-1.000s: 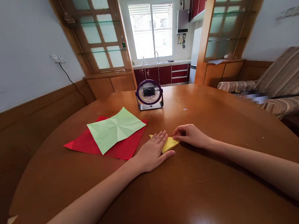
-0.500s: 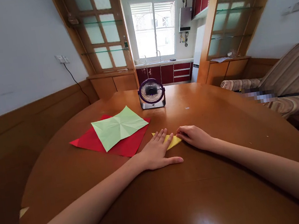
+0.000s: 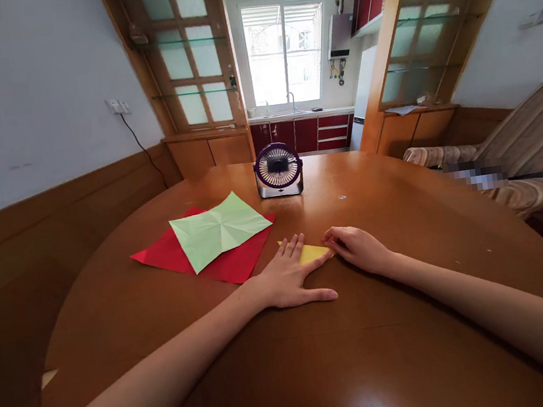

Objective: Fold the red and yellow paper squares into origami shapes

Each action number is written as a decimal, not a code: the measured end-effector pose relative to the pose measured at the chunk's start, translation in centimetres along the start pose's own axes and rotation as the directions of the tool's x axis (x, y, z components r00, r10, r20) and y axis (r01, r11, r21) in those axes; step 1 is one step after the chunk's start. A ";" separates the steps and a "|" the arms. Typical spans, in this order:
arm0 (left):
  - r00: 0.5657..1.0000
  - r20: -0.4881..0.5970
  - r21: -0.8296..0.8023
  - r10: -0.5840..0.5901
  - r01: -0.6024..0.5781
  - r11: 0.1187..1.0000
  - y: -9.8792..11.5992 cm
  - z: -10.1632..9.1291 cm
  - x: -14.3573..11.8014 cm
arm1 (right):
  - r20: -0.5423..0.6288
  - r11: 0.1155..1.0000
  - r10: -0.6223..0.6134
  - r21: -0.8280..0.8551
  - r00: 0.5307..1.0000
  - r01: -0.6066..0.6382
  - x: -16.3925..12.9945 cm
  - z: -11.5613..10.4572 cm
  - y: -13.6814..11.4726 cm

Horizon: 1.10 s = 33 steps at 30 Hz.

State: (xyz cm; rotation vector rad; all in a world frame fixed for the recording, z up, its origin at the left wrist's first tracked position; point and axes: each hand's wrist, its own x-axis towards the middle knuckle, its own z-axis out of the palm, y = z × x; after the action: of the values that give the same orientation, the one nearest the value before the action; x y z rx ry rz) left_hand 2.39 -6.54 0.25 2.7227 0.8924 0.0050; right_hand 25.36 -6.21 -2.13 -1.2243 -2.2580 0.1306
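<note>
A small folded piece of yellow paper (image 3: pixel 313 251) lies on the wooden table, partly covered by my fingers. My left hand (image 3: pixel 289 278) is spread flat across its left part, with the index finger stretched along the near edge and the thumb apart on the tabletop. At the paper's right corner, my right hand (image 3: pixel 358 246) has its fingers pinched together on the tip; the exact grip is partly hidden. Left of my hands, a creased light green sheet (image 3: pixel 222 227) rests over a red sheet (image 3: pixel 157 254).
A small purple desk fan (image 3: pixel 278 167) stands on the round table (image 3: pixel 296 375), beyond the papers. Tiny white scraps (image 3: pixel 342 197) lie on the tabletop to the right. A striped armchair (image 3: pixel 535 139) is beside the table at the right.
My left index finger has swung toward me and to the right, from across the yellow paper to its near edge. The right hand stays at the corner.
</note>
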 end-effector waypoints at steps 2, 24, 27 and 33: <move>1.000 -0.006 -0.003 -0.004 0.004 1.000 0.1 0.0 0.1 | -0.044 1.000 -0.014 -0.017 0.999 0.014 0.0 -0.3 0.1; 0.992 -0.113 0.046 -0.051 0.056 0.997 -0.5 1.2 0.1 | 0.089 0.919 -0.369 -0.117 0.925 0.378 -1.4 -1.0 -1.9; 0.991 -0.113 0.042 -0.065 0.071 0.997 -0.6 0.9 0.0 | 0.122 0.889 -0.394 -0.200 0.911 0.411 -1.3 -1.6 -1.9; 0.989 -0.121 0.032 -0.082 0.087 0.996 -0.6 0.8 -0.1 | 0.135 0.844 -0.463 -0.233 0.876 0.483 -1.3 -2.5 -1.0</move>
State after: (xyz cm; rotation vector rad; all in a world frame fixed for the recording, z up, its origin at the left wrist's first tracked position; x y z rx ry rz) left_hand 2.03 -6.39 -0.69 2.7405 1.0505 0.1381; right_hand 26.52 -8.30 -0.25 -0.7463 -2.6347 -0.3252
